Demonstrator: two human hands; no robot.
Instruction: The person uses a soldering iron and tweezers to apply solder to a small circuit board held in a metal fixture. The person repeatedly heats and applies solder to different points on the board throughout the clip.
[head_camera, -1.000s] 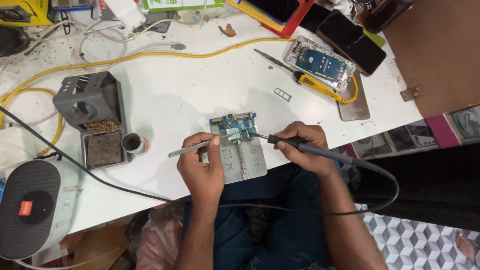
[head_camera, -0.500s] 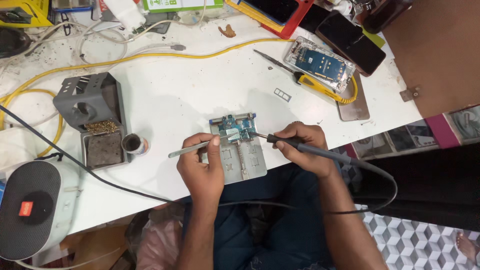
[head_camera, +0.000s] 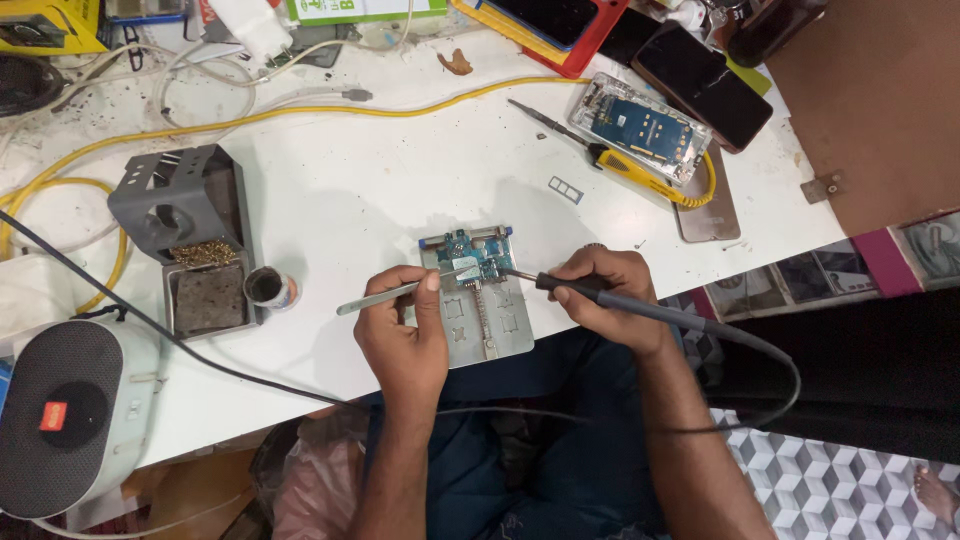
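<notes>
Circuit board (head_camera: 472, 252) clamped at far end of grey metal holder plate (head_camera: 482, 318) near desk (head_camera: 360, 190) front edge, touched by tweezers (head_camera: 400, 292) pinched in left hand (head_camera: 405, 335) and by tip of soldering iron (head_camera: 610, 295) gripped in right hand (head_camera: 605, 295). Further left, iron stand (head_camera: 185, 235) with small round tin (head_camera: 268, 288). Beyond, yellow cable (head_camera: 300, 110), yellow-handled screwdriver (head_camera: 600, 155), opened phone (head_camera: 648, 128).
</notes>
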